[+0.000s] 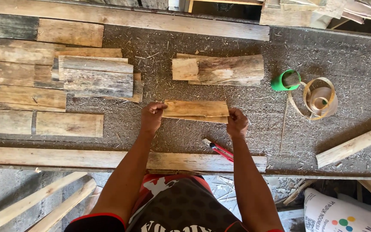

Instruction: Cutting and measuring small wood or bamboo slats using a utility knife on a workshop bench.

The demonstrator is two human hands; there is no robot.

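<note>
1. Your left hand (152, 117) is clamped on the left end of a short plank (196, 110), thumb on top.
2. Your right hand (237, 122) is clamped on the plank's right end, fingers curled over its edge.
3. The plank lies flat and level between both hands, in the middle of the desk (357, 60); a second thin board shows just beneath its lower edge.
4. Just beyond the plank lies a small stack (217, 68) of rough boards, apart from it.
5. To your left sits a larger pile (96, 77) of grey, weathered boards, with more flat boards laid in rows beside it.
6. A red-handled tool (219, 149) lies near your right wrist, at an angle, not touched.
7. To the right of the stack stands a green roll (285, 80), and just beside it a coil (320, 98) of pale strapping, loosely unwound.
8. A long batten (121, 158) runs along the near edge of the desk, another along the far edge.
9. A white sack (344, 212) with black print and coloured dots lies on the floor at the lower right, below the desk.
10. The desk is covered with sawdust and wood shavings.
</note>
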